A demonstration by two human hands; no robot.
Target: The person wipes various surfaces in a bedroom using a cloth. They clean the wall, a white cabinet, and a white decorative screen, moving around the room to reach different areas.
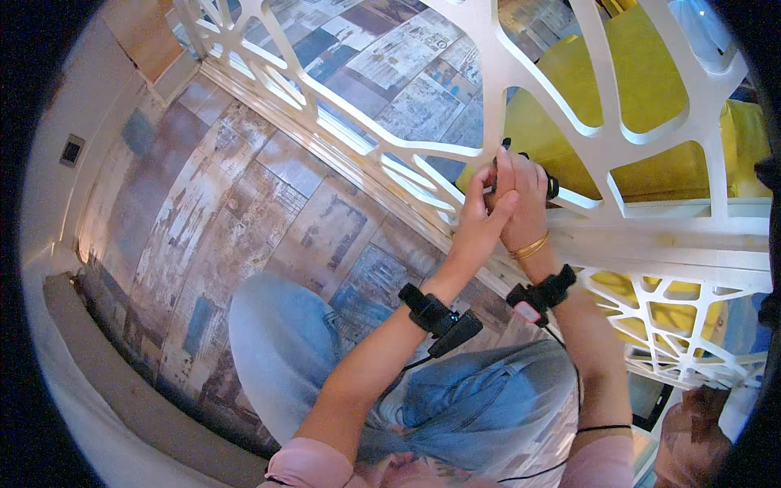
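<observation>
My two hands meet just in front of a white openwork lattice panel (488, 67), near its lower rail. My right hand (528, 192) is curled around a small black object (552, 186), mostly hidden by the fingers, so its kind cannot be told. Black parts of it stick out above the fingertips and beside the knuckles. From the left side, my left hand (485, 210) presses against the right one, its thumb lying across the other hand. Whether its fingers also grip the black object is hidden.
Beyond the lattice is yellow upholstered seating (647, 73). Patchwork wood-look flooring (256, 201) extends to the left, up to a wall with a socket plate (72, 150). Black straps with devices (442, 317) circle both wrists, with cables trailing. My bent knees (280, 341) are below.
</observation>
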